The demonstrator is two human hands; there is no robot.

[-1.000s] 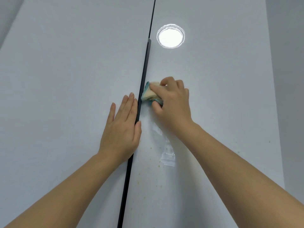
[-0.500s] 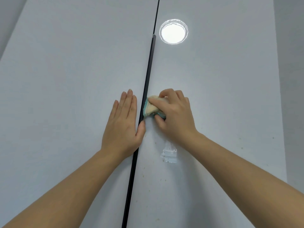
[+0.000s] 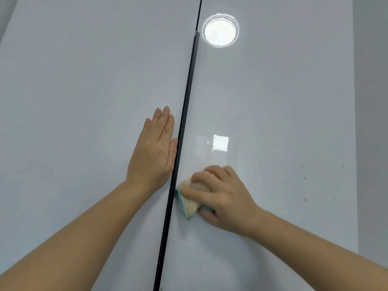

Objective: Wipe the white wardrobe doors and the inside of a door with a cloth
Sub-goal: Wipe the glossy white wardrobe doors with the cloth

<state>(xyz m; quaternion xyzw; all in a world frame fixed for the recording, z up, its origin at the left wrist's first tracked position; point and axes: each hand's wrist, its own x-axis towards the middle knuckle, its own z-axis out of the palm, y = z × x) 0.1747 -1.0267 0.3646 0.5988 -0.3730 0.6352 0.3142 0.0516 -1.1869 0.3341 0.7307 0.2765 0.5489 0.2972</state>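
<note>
At right door [image 3: 273,101] inner edge, beside black handle strip [image 3: 184,114]: cloth [image 3: 190,203] gripped by right hand [image 3: 222,198] | left hand [image 3: 154,152] laid flat, fingers straight, on left door [image 3: 84,101].

Both forearms [image 3: 84,227] bare, reaching forward. The left grip [image 3: 155,150] lies flat, fingers straight and together. The right grip [image 3: 220,196], lower, curls fingers over the cloth [image 3: 190,203], thumb at its lower edge.
</note>
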